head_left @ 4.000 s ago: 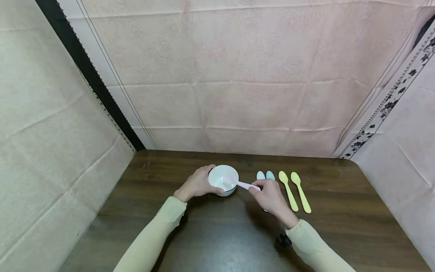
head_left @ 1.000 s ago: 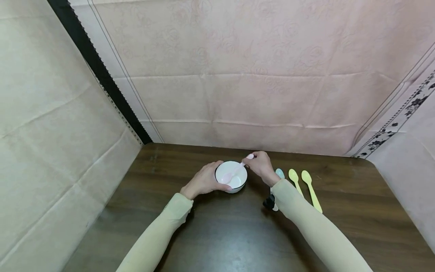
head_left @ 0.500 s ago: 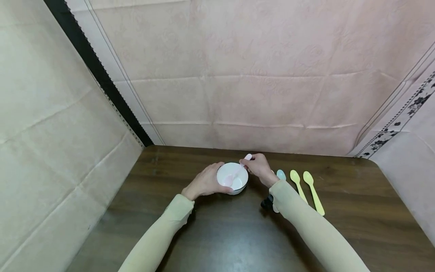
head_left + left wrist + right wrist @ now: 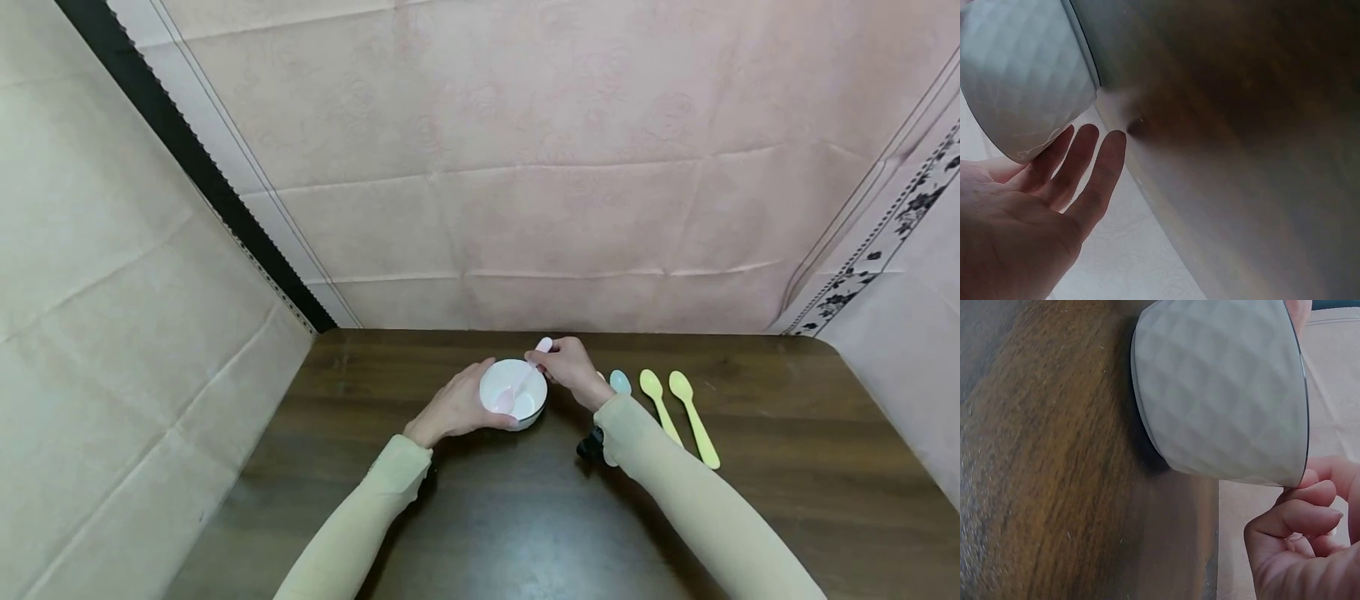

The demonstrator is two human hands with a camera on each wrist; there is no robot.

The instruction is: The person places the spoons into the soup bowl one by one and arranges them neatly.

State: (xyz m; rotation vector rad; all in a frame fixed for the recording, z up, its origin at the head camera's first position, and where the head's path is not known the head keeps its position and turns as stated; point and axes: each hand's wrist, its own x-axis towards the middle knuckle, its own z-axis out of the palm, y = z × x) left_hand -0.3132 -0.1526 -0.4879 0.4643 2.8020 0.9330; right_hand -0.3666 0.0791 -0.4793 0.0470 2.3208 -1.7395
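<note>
A small white bowl [image 4: 513,379] with a dark rim line stands on the brown table. My left hand [image 4: 459,403] grips its left side, thumb at the near rim. In the left wrist view, the fingertips of this hand [image 4: 1041,212] lie along the bowl's dimpled outer wall [image 4: 1029,75]. A pale pink spoon [image 4: 543,344] leans in the bowl, its head down inside and its handle over the far right rim. My right hand [image 4: 572,367] pinches the handle. In the right wrist view, the curled fingers of that hand [image 4: 1310,531] are right at the rim, and the spoon is hidden.
Right of the bowl lie two yellow-green spoons [image 4: 695,421] and a light blue spoon [image 4: 619,382], partly covered by the right sleeve [image 4: 675,475]. Another spoon beside them is mostly hidden by the right wrist. Pale cloth walls [image 4: 525,208] enclose the table [image 4: 465,533] at the back and sides.
Since four seconds ago, my right hand has moved from the bowl's right to its far right rim, swinging the spoon's handle away from me. Over the last second both hands barely move.
</note>
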